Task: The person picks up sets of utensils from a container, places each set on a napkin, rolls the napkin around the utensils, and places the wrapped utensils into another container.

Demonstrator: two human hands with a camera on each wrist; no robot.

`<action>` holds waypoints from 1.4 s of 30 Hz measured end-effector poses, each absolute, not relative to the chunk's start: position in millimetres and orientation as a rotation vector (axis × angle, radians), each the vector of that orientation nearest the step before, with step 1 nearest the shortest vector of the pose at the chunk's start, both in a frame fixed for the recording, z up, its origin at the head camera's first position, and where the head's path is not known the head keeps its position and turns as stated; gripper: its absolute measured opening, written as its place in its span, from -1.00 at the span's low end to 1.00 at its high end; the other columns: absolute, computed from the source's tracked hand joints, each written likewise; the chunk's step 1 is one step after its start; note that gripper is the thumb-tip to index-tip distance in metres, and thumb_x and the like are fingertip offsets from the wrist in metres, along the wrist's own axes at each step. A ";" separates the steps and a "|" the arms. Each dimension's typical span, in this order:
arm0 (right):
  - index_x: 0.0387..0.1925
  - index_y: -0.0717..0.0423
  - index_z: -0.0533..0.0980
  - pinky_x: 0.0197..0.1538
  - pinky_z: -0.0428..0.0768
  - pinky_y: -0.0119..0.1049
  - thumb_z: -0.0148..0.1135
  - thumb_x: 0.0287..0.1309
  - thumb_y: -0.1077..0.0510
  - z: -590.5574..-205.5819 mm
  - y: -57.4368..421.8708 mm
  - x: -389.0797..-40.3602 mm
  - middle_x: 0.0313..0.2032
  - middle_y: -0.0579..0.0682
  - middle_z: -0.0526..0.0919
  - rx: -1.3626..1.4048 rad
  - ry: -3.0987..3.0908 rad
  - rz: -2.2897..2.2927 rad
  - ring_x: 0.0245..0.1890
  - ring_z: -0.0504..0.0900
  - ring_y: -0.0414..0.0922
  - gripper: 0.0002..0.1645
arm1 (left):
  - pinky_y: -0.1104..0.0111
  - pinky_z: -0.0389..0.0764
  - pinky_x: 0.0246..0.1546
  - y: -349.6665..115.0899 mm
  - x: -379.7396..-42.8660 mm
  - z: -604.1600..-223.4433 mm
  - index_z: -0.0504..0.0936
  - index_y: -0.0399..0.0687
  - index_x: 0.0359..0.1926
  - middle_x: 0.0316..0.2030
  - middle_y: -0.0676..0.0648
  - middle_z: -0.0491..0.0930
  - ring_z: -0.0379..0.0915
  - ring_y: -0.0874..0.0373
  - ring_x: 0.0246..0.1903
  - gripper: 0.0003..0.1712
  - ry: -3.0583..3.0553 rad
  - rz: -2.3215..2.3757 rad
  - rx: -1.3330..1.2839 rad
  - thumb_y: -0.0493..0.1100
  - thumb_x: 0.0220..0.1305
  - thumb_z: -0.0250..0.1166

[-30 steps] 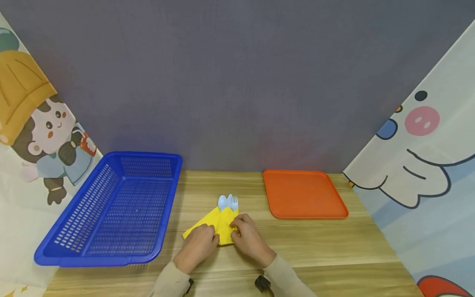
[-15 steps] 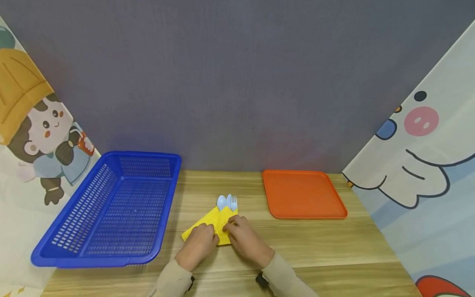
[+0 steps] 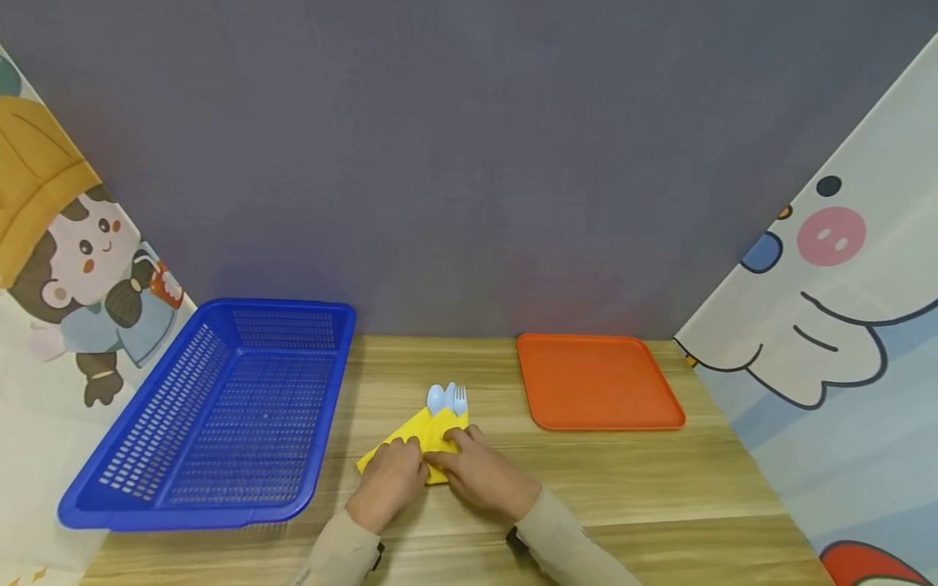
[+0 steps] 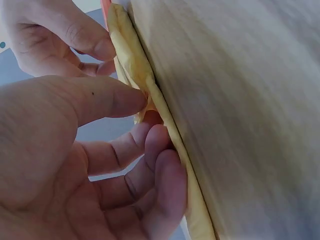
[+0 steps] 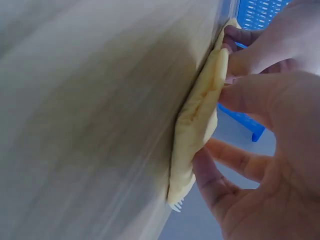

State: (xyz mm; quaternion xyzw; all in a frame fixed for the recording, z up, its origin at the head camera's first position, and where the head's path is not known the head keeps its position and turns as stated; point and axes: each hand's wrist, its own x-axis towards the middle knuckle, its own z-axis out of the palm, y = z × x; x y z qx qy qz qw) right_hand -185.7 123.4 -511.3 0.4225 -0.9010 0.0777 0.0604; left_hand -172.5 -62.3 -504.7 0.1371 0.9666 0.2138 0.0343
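Note:
A folded yellow napkin (image 3: 447, 423) lies on the wooden table. The heads of a pale blue spoon (image 3: 436, 398), knife (image 3: 450, 394) and fork (image 3: 460, 399) stick out of its far end; their handles are hidden in the folds. My left hand (image 3: 392, 482) pinches the napkin's near left part between thumb and curled fingers, close-up in the left wrist view. On the napkin's right side, my right hand (image 3: 489, 478) presses down with spread fingers and thumb, the thumb reaching toward the left hand. Fork tines (image 5: 176, 205) show past the napkin's end in the right wrist view.
A large blue plastic basket (image 3: 339, 391) with perforated sides stands at the left. At the back right lies a flat orange tray (image 3: 601, 382). A grey partition (image 3: 454, 163) rises behind the table (image 3: 623, 488), with cartoon-printed sheets on both sides.
My right hand has slid left from the napkin's right edge over its middle, its fingers spreading and the thumb nearing the left hand. The left hand stays nearly in place.

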 end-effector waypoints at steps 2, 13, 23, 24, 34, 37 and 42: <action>0.16 -0.16 0.63 -0.07 0.50 -0.31 0.15 0.39 0.16 -510.3 121.3 -186.6 0.05 0.08 0.55 1.289 -2.733 0.204 -0.08 0.41 -0.05 -0.62 | 0.14 0.49 -0.58 -63.6 -172.3 -505.5 0.55 -0.27 -0.38 -0.54 -0.12 0.41 0.40 -0.02 -0.52 -0.82 3.010 0.604 0.377 -0.23 0.17 0.36; 0.11 -0.14 0.65 -0.12 0.49 -0.27 0.18 0.33 0.16 -508.8 114.9 -191.2 -0.03 0.11 0.55 1.330 -2.709 0.095 -0.13 0.42 -0.02 -0.63 | 0.06 0.47 -0.49 -72.4 -173.5 -511.5 0.51 -0.27 -0.17 -0.37 -0.19 0.37 0.35 -0.10 -0.38 -0.42 3.164 0.460 0.236 0.08 0.04 0.53; 0.18 -0.17 0.61 -0.08 0.51 -0.28 0.15 0.34 0.14 -509.1 115.2 -190.6 0.05 0.11 0.53 1.296 -2.794 0.116 -0.06 0.41 -0.01 -0.58 | 0.05 0.50 -0.44 -78.6 -176.2 -510.5 0.51 -0.33 -0.16 -0.43 -0.19 0.42 0.40 -0.10 -0.38 -0.31 3.125 0.445 0.193 0.19 0.03 0.51; 0.18 -0.16 0.62 -0.06 0.51 -0.27 0.15 0.34 0.14 -509.3 115.5 -190.8 0.06 0.11 0.53 1.296 -2.791 0.124 -0.05 0.41 0.00 -0.58 | 0.04 0.50 -0.42 -79.6 -176.1 -510.6 0.51 -0.32 -0.19 -0.45 -0.18 0.42 0.40 -0.10 -0.38 -0.31 3.124 0.433 0.192 0.21 0.03 0.51; 0.14 -0.07 0.64 0.04 0.52 -0.27 0.19 0.33 0.14 -510.8 116.8 -194.3 0.15 0.11 0.52 1.353 -2.722 0.117 -0.04 0.47 -0.04 -0.62 | 0.17 0.47 -0.62 -82.8 -177.0 -512.0 0.48 -0.28 -0.33 -0.57 -0.11 0.40 0.40 0.02 -0.58 -0.38 3.083 0.530 0.208 0.17 0.04 0.52; 0.15 -0.08 0.63 0.03 0.50 -0.28 0.18 0.34 0.13 -509.1 116.4 -194.7 0.13 0.08 0.54 1.365 -2.730 0.100 -0.05 0.46 -0.06 -0.62 | 0.17 0.49 -0.65 -83.0 -177.5 -509.7 0.51 -0.33 -0.23 -0.57 -0.11 0.44 0.43 0.03 -0.61 -0.38 3.057 0.581 0.200 0.14 0.06 0.51; 0.19 -0.12 0.60 -0.01 0.49 -0.32 0.18 0.35 0.13 -508.2 115.9 -195.2 0.07 0.04 0.56 1.369 -2.734 0.108 -0.10 0.45 -0.10 -0.59 | 0.22 0.46 -0.68 -83.3 -176.0 -501.8 0.55 -0.37 -0.06 -0.59 -0.08 0.47 0.38 0.10 -0.63 -0.37 3.018 0.786 0.202 0.10 0.14 0.48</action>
